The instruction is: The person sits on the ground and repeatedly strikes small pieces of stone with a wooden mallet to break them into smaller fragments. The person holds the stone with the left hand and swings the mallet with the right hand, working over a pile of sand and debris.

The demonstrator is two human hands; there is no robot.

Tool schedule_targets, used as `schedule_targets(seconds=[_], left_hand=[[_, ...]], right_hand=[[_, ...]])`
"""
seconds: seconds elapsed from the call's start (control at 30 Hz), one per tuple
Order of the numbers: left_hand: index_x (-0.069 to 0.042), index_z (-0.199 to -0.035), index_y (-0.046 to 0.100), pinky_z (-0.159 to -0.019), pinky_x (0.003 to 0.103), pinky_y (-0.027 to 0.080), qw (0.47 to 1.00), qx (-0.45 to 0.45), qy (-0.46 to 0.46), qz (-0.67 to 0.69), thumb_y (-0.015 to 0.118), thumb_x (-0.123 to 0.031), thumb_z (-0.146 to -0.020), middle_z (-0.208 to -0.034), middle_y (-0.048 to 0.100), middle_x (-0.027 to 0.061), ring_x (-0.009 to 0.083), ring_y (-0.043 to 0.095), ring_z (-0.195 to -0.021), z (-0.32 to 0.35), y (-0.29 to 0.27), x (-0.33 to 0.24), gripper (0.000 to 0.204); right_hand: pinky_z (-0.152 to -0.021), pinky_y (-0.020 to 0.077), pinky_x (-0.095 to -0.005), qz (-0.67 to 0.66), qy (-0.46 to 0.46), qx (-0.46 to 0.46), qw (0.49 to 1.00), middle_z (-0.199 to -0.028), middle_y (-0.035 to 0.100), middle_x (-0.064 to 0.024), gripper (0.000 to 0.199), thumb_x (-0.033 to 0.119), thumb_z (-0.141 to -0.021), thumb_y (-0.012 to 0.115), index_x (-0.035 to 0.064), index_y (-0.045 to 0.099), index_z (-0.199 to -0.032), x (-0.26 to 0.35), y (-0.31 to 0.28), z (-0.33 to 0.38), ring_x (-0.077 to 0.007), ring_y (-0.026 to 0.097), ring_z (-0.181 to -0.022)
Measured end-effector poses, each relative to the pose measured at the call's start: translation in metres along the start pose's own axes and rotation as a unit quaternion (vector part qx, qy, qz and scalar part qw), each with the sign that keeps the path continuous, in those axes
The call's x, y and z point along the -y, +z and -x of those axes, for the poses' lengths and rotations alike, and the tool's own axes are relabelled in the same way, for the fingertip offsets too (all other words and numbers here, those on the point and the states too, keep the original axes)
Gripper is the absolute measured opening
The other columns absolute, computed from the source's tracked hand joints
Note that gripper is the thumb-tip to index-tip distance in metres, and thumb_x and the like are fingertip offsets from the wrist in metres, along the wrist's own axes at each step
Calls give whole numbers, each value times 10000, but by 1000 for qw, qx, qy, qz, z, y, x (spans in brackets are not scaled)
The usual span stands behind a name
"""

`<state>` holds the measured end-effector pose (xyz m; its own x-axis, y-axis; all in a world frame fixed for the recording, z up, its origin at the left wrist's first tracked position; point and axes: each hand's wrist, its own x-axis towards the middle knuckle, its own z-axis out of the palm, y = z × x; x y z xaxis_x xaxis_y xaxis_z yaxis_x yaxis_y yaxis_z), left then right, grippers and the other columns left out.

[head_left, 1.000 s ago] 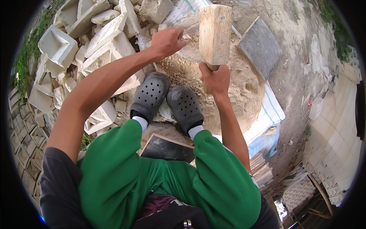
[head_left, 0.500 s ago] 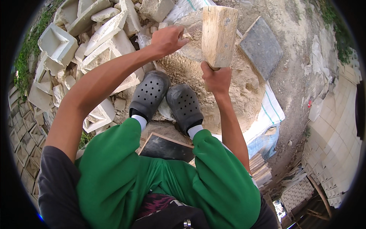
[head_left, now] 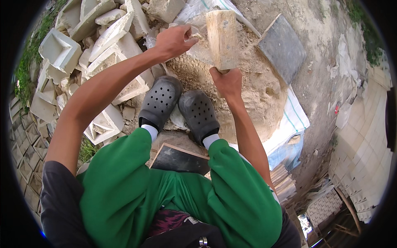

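mallet [head_left: 223, 39] hangs over the mound [head_left: 256, 105], gripped by the right hand [head_left: 228, 84], its fingers wrapped closed around the handle. the left hand [head_left: 173, 41], over the mound's far left edge, has curled fingers; whether they pinch anything, one cannot tell. rubble [head_left: 113, 35] lies left of the mound, a slab [head_left: 283, 49] at its far right. control probably calls for a firm grip, the mallet's face square to whatever it meets, and left fingers well clear.

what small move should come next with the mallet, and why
Perhaps ease the left hand slightly farther left before any blow: the right hand grips the wooden mallet, which appears over the pale, crumbly heap, with the left hand close beside it in this view.
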<state>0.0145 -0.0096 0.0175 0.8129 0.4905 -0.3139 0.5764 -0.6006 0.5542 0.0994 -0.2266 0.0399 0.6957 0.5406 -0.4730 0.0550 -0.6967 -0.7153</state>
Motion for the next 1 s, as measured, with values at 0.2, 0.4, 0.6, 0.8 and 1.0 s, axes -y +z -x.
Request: schedule_targets(seconds=[0.2, 0.4, 0.6, 0.8, 1.0], left_hand=[[-60, -981, 641, -723, 425, 532, 999, 1, 30, -17, 718, -437, -882, -896, 716, 104, 291, 701, -833, 7, 0, 6, 397], [-67, -1009, 635, -716, 433, 527, 998, 10, 43, -44, 728, -408, -876, -909, 709, 88, 295, 697, -843, 9, 6, 6, 377], [-64, -1016, 621, -722, 438, 518, 996, -9, 89, -23, 720, -366, -890, -934, 703, 103, 309, 684, -850, 2, 12, -4, 342], [-62, -1020, 615, -724, 443, 518, 996, -19, 88, -22, 723, -368, -892, -942, 705, 109, 306, 682, -871, -3, 23, -11, 349], [-69, -1020, 619, -730, 433, 525, 996, -9, 85, -32, 724, -364, -889, -957, 714, 90, 295, 688, -886, -5, 20, -15, 340]], right_hand=[[-641, 535, -378, 17, 29, -37, 999, -755, 709, -163, 311, 256, -795, 740, -33, 704, -903, -16, 1, -4, -249, 700, -673], [-710, 549, -401, 16, -30, -28, 999, -866, 727, -215, 419, 279, -786, 733, -55, 681, -1033, -11, -8, 8, -325, 711, -785], [-534, 534, -336, 25, 26, -33, 999, -736, 717, -126, 331, 235, -805, 734, -50, 691, -968, -20, 3, 3, -194, 683, -552], [-760, 551, -415, -25, 30, -46, 998, -892, 735, -243, 430, 283, -774, 746, -52, 692, -1039, -8, -12, 13, -344, 744, -846], [-758, 551, -441, 37, 44, -27, 998, -890, 732, -248, 414, 280, -772, 749, -38, 700, -1032, -16, -5, 10, -385, 732, -853]])
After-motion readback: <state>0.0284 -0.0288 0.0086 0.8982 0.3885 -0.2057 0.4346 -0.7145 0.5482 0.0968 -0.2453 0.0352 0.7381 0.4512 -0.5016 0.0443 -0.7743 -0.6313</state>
